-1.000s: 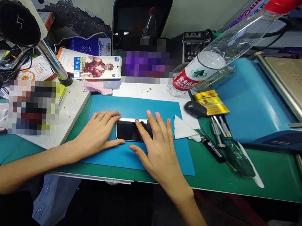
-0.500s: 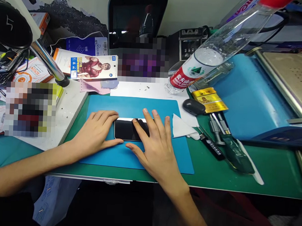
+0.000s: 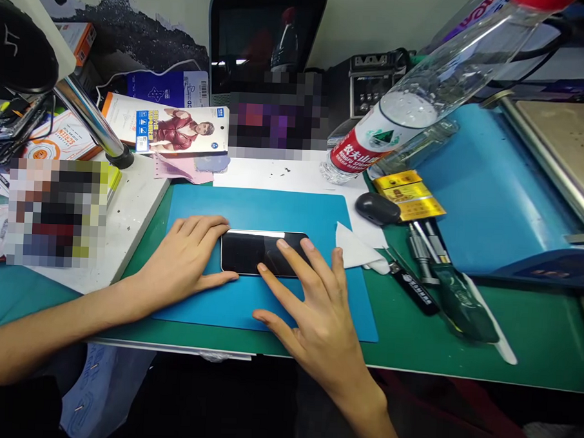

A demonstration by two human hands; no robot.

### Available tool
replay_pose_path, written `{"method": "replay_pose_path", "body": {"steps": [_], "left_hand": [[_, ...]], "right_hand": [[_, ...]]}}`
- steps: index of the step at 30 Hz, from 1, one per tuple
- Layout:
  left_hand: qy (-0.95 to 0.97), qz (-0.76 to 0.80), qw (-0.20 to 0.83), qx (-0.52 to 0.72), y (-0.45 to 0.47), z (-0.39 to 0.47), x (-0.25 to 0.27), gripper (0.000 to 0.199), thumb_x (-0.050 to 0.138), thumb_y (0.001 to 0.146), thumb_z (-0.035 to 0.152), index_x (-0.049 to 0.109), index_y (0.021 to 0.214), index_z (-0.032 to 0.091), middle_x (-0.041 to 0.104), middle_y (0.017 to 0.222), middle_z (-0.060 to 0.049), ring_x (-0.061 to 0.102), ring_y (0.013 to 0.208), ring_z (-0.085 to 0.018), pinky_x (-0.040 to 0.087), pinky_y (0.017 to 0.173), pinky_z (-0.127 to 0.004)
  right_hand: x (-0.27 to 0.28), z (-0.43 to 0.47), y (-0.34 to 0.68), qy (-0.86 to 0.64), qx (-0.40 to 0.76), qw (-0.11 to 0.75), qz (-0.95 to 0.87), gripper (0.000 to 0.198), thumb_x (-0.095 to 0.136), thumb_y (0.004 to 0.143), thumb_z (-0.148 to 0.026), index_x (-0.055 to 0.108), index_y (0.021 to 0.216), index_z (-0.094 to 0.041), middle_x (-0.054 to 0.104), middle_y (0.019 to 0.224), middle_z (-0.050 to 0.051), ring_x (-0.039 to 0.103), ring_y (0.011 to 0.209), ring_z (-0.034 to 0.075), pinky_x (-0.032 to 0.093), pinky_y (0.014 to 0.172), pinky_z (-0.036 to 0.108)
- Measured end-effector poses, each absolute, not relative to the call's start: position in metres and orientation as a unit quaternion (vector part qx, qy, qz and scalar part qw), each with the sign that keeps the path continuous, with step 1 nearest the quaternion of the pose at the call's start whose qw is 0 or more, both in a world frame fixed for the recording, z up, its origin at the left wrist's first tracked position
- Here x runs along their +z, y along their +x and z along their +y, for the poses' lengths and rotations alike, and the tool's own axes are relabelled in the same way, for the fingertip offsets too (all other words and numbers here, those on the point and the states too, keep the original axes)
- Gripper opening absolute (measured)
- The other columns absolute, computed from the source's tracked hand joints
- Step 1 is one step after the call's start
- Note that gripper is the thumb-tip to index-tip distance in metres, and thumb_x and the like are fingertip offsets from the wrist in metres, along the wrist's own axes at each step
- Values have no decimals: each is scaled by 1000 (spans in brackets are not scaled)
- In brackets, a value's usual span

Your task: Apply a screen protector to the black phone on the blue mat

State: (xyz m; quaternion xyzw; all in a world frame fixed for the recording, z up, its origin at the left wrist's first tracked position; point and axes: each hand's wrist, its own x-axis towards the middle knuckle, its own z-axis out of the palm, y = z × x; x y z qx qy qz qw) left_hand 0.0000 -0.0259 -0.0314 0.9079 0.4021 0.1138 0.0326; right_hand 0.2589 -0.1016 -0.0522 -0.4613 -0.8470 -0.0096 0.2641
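Observation:
A smartphone [image 3: 252, 255] with a dark, glossy screen lies flat and lengthwise on a blue mat [image 3: 196, 304]. My left hand [image 3: 186, 253] grips its left end, with fingers at the upper corner and the thumb at the lower one. Over the phone's right half spreads my right hand [image 3: 312, 297], open, with its fingertips over the screen and lower edge; whether they touch the glass I cannot tell. Its thumb is stretched out above the mat, and nothing is held in it. The fingers hide part of the phone's right end. A white cloth [image 3: 356, 247] lies right of the phone.
Behind the mat stands a tilted-looking water bottle [image 3: 373, 132]. A black computer mouse [image 3: 377, 208], yellow packet [image 3: 412, 192] and green-handled tool [image 3: 467, 304] lie to the right, before a blue machine [image 3: 468, 162]. At left are a lamp post [image 3: 90, 120] and a white board [image 3: 138, 206].
My right hand has shifted right and toward me, uncovering more of the phone's screen. My left hand keeps its place at the phone's left end.

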Motion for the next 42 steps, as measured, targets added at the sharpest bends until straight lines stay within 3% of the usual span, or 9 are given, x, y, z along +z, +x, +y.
{"method": "replay_pose_path", "body": {"steps": [4,7,10,16,26,36,42], "left_hand": [[910,399,24,112,1,-26,-29,72,66,101,65,52,143,9,63,149,-19,61,130,-37,48,104,-48],[910,399,23,111,1,-26,-28,71,67,101,64,52,143,10,63,148,-19,61,131,-37,48,105,-49],[909,401,27,110,1,-26,-28,70,66,101,64,52,144,10,62,150,-20,60,132,-38,49,106,-50],[907,402,43,116,1,-26,-30,69,67,101,62,53,146,11,62,149,-20,60,133,-38,50,106,-52],[911,394,19,118,1,-25,-29,68,62,103,65,54,141,10,64,147,-20,62,130,-38,50,102,-50],[907,403,55,112,-1,-24,-30,69,66,101,65,55,145,12,61,151,-20,60,134,-40,48,106,-52],[908,400,50,112,0,-24,-30,69,65,102,65,55,143,11,62,150,-20,60,132,-39,49,104,-51]], "right_hand": [[-53,-102,263,-461,19,295,-837,41,55,109,-47,67,138,-22,53,163,14,33,165,34,22,135,72],[-54,-99,263,-506,50,323,-798,46,46,111,-51,65,141,-22,51,164,13,34,165,33,27,135,68],[-55,-95,260,-564,59,301,-767,60,42,111,-57,50,158,-21,37,175,13,23,169,34,31,133,67],[-53,-84,251,-560,24,225,-797,77,41,109,-64,23,174,-27,11,185,8,9,171,35,16,136,72],[-51,-75,252,-554,-3,187,-811,72,42,108,-63,45,164,-18,20,182,14,7,171,35,16,136,72],[-50,-107,257,-546,7,206,-812,73,48,108,-58,28,172,-29,18,183,11,8,171,38,16,132,80],[-50,-118,259,-541,-4,198,-817,71,53,106,-56,39,168,-23,18,183,13,8,171,40,17,132,79]]}}
